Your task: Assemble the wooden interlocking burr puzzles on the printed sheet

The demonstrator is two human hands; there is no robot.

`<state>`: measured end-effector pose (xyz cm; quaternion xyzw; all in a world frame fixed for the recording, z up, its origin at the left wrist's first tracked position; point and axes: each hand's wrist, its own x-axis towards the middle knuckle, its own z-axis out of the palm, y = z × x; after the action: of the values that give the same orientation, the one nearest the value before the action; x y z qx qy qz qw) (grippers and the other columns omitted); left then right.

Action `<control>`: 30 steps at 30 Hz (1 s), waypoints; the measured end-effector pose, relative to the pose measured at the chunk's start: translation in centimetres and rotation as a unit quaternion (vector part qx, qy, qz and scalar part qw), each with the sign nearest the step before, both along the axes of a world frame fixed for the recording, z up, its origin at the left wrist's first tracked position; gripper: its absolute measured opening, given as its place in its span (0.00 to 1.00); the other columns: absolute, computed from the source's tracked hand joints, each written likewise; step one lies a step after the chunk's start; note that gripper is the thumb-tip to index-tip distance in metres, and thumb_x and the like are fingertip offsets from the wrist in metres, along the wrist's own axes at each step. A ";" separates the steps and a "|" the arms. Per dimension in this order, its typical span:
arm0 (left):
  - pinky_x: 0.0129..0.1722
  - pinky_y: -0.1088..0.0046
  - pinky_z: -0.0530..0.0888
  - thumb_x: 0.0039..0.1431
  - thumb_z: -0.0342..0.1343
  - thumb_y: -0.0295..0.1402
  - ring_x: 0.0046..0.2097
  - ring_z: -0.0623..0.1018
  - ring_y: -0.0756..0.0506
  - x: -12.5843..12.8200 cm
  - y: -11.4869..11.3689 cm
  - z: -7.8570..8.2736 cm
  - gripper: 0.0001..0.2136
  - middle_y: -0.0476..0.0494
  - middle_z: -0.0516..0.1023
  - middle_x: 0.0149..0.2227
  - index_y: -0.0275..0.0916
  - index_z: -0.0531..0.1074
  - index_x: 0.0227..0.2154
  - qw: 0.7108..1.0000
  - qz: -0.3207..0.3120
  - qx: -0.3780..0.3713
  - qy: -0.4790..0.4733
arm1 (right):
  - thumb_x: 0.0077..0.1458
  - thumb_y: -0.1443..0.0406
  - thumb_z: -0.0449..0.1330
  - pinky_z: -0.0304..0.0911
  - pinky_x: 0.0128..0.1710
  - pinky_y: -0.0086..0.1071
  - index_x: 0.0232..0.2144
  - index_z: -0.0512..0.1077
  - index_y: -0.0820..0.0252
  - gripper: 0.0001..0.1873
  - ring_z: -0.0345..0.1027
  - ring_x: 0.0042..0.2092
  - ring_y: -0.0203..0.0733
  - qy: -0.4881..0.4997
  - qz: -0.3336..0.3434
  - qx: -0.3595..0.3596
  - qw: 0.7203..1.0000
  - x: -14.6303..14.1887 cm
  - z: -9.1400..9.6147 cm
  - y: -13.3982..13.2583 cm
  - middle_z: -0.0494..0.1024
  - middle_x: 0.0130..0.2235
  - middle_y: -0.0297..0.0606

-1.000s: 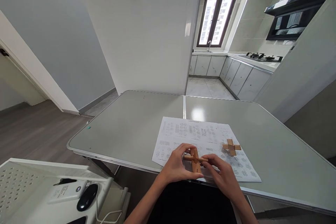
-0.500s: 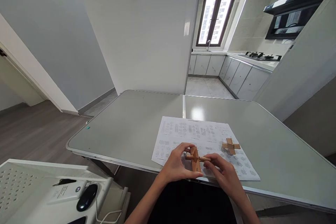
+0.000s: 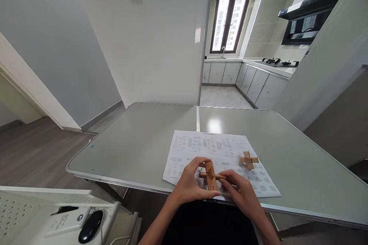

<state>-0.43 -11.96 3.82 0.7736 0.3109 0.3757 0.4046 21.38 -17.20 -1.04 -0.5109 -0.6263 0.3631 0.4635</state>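
A slim wooden rod (image 3: 202, 175) crosses a reddish-brown block (image 3: 212, 184) midway near the edge of the table (image 3: 304, 172)

Printed sheet (image 3: 217, 151) and teal speck (image 3: 91, 146) on grey table (image 3: 143, 141)

Sheet (image 3: 198, 147) on table (image 3: 138, 141); cross (image 3: 248, 160) on the sheet's right part; block (image 3: 212, 182) between left hand (image 3: 189, 183) and right hand (image 3: 241, 191), at the sheet's near edge; mouse (image 3: 90, 226) in tray (image 3: 43, 202).

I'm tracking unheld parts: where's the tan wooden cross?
In the head view, the tan wooden cross lies on the white printed paper, near its right edge, beyond the right hand.
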 end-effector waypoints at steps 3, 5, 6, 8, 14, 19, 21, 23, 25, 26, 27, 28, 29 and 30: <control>0.58 0.56 0.74 0.43 0.77 0.40 0.56 0.75 0.36 0.3 0.1 1.0 0.38 0.41 0.75 0.56 0.46 0.69 0.59 1.000 -0.013 0.017 0.000 | 0.69 0.50 0.56 0.73 0.40 0.36 0.44 0.75 0.55 0.17 0.79 0.40 0.47 -0.003 0.009 -0.001 1.000 -0.1 0.0 0.0 0.83 0.41 0.42; 0.58 0.55 0.75 0.44 0.76 0.40 0.56 0.76 0.36 0.5 0.1 1.9 0.38 0.40 0.75 0.57 0.46 0.70 0.59 1.000 -0.020 0.018 -0.004 | 0.69 0.51 0.56 0.73 0.42 0.36 0.43 0.74 0.55 0.16 0.79 0.43 0.48 -0.007 0.012 0.000 1.000 -0.1 0.1 0.0 0.83 0.42 0.42; 0.57 0.55 0.75 0.44 0.76 0.40 0.56 0.76 0.36 0.7 0.2 2.3 0.37 0.39 0.75 0.57 0.46 0.70 0.59 1.000 -0.020 0.013 -0.005 | 0.69 0.51 0.56 0.73 0.43 0.37 0.43 0.74 0.55 0.16 0.79 0.43 0.49 -0.010 0.013 0.001 1.000 -0.2 0.1 0.1 0.83 0.42 0.42; 0.58 0.55 0.75 0.44 0.76 0.40 0.56 0.76 0.36 0.9 0.3 2.9 0.37 0.39 0.74 0.58 0.45 0.70 0.59 1.000 -0.016 0.001 -0.015 | 0.69 0.51 0.56 0.73 0.43 0.36 0.43 0.74 0.55 0.16 0.79 0.43 0.49 -0.015 0.011 0.004 1.000 -0.2 0.1 0.1 0.83 0.42 0.41; 0.64 0.56 0.70 0.52 0.73 0.39 0.60 0.75 0.36 0.0 2.5 2.2 0.34 0.37 0.73 0.61 0.44 0.68 0.61 0.992 0.061 -0.043 -0.100 | 0.68 0.50 0.57 0.72 0.38 0.35 0.44 0.74 0.55 0.16 0.78 0.36 0.45 -0.023 -0.011 -0.005 1.000 -0.4 -0.2 0.3 0.82 0.39 0.39; 0.62 0.53 0.71 0.49 0.73 0.41 0.59 0.76 0.35 -3.0 5.5 -0.7 0.37 0.37 0.73 0.61 0.43 0.66 0.61 0.978 0.204 -0.031 0.012 | 0.69 0.51 0.56 0.71 0.37 0.35 0.44 0.74 0.55 0.16 0.75 0.34 0.43 -0.019 -0.015 -0.002 1.000 -0.6 -0.1 0.3 0.81 0.37 0.38; 0.64 0.50 0.69 0.46 0.74 0.40 0.61 0.74 0.33 -4.1 6.1 -1.6 0.38 0.37 0.73 0.61 0.42 0.66 0.60 0.973 0.211 0.003 0.089 | 0.69 0.51 0.56 0.71 0.37 0.35 0.44 0.74 0.54 0.15 0.76 0.35 0.44 -0.016 -0.016 -0.002 1.000 -0.6 -0.1 0.4 0.82 0.38 0.38; 0.64 0.50 0.69 0.46 0.74 0.40 0.62 0.73 0.33 -4.8 6.2 -2.3 0.38 0.38 0.74 0.60 0.43 0.67 0.60 0.970 0.201 0.028 0.136 | 0.69 0.51 0.57 0.71 0.37 0.35 0.44 0.74 0.54 0.15 0.76 0.36 0.44 -0.013 -0.017 0.000 1.000 -0.7 -0.2 0.5 0.82 0.39 0.39; 0.65 0.50 0.68 0.46 0.73 0.39 0.64 0.71 0.33 -5.2 6.1 -2.9 0.38 0.38 0.73 0.60 0.43 0.66 0.60 0.967 0.192 0.045 0.164 | 0.68 0.51 0.57 0.71 0.38 0.36 0.44 0.75 0.54 0.15 0.76 0.36 0.44 -0.013 -0.019 0.001 1.000 -0.7 -0.3 0.5 0.82 0.40 0.39; 0.65 0.50 0.67 0.47 0.73 0.39 0.65 0.70 0.33 -5.2 6.1 -3.1 0.37 0.38 0.72 0.61 0.43 0.66 0.61 0.965 0.190 0.053 0.173 | 0.68 0.51 0.57 0.71 0.38 0.36 0.44 0.75 0.54 0.15 0.76 0.36 0.44 -0.015 -0.022 0.001 1.000 -0.7 -0.3 0.5 0.82 0.40 0.39; 0.66 0.49 0.67 0.48 0.72 0.39 0.66 0.68 0.33 -5.2 6.1 -3.2 0.37 0.37 0.71 0.61 0.44 0.65 0.61 0.963 0.189 0.060 0.180 | 0.68 0.51 0.56 0.71 0.38 0.36 0.44 0.75 0.54 0.15 0.76 0.35 0.44 -0.018 -0.024 0.002 1.000 -0.7 -0.3 0.5 0.82 0.39 0.39; 0.66 0.48 0.66 0.50 0.71 0.40 0.67 0.67 0.32 -5.3 6.0 -3.3 0.37 0.37 0.69 0.62 0.44 0.65 0.62 0.961 0.190 0.065 0.188 | 0.69 0.51 0.56 0.71 0.38 0.36 0.44 0.75 0.54 0.16 0.76 0.36 0.44 -0.021 -0.025 0.002 0.999 -0.7 -0.3 0.5 0.82 0.39 0.39; 0.66 0.47 0.65 0.51 0.70 0.41 0.68 0.65 0.32 -5.3 6.0 -3.4 0.36 0.36 0.68 0.63 0.44 0.64 0.62 0.959 0.192 0.069 0.196 | 0.69 0.51 0.56 0.71 0.38 0.36 0.44 0.75 0.54 0.16 0.76 0.36 0.45 -0.022 -0.025 0.002 0.999 -0.7 -0.3 0.5 0.82 0.38 0.39; 0.67 0.46 0.65 0.53 0.69 0.42 0.69 0.64 0.31 -5.3 6.0 -3.5 0.36 0.35 0.68 0.63 0.43 0.64 0.63 0.957 0.192 0.072 0.205 | 0.69 0.51 0.56 0.71 0.38 0.36 0.44 0.75 0.54 0.16 0.76 0.36 0.45 -0.023 -0.024 0.002 0.999 -0.7 -0.3 0.5 0.82 0.39 0.39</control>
<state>-5.73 -5.94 0.31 0.7867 0.5020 0.3012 0.1959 20.68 -16.68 -1.30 -0.5334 -0.6250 0.3386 0.4584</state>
